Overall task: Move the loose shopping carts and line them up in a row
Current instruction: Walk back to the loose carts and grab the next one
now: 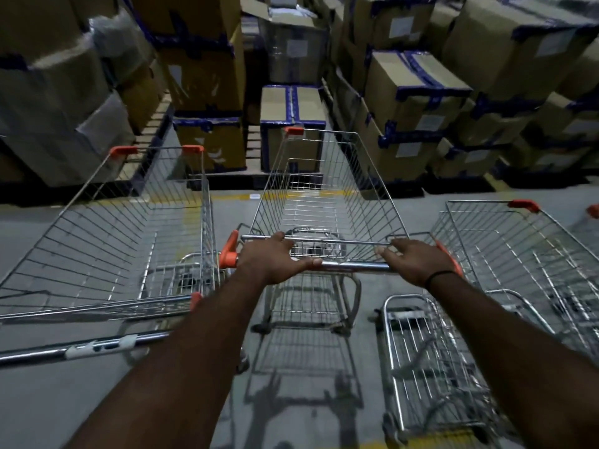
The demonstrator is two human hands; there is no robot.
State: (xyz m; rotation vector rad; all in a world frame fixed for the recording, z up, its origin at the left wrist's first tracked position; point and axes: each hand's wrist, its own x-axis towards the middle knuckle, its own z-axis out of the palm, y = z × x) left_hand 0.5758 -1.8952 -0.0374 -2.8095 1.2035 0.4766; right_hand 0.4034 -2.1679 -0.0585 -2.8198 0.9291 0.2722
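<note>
Three wire shopping carts with orange corner caps stand side by side on the grey floor, all facing the stacked boxes. The middle cart (327,196) is straight ahead of me. My left hand (272,259) grips the left end of its chrome handle bar (353,266), and my right hand (416,260), with a black band at the wrist, rests over the bar's right end. The left cart (107,241) stands close beside it, its handle near my left forearm. The right cart (518,254) sits a little nearer to me, its lower rack by my right arm.
Tall stacks of cardboard boxes (415,102) with blue tape stand on dark pallets just beyond the carts' fronts. A yellow floor line (227,196) runs along the pallet edge. Another orange cap (594,210) shows at the far right edge. Grey floor lies below me.
</note>
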